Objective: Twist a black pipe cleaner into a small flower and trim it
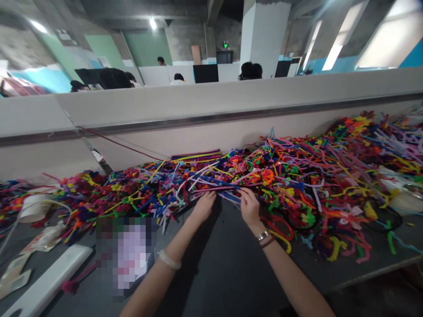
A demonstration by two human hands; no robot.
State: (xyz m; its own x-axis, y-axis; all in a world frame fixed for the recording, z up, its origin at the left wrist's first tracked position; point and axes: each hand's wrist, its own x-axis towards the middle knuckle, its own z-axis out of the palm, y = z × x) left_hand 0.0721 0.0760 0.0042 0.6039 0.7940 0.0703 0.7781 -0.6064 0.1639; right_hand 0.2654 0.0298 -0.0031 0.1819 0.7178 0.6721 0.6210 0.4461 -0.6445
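Observation:
A long heap of colourful fuzzy pipe cleaners (284,163) lies across the back of the dark table. My right hand (250,206) is at the heap's near edge, thumb and fingers pinched on a blue pipe cleaner (228,184). To its left, my left hand (203,208) reaches into the same edge with its fingers curled together. They touch the strands by a pink pipe cleaner (201,191); what they grip is hidden. Pale lilac stems (231,197) lie between the two hands.
A white partition (185,132) stands behind the heap. On the left are a white long-handled object (49,281), a white cup-like roll (33,208) and a blurred-out flat item (132,255). A red looped strand (284,224) lies right of my right wrist. People sit beyond the partition.

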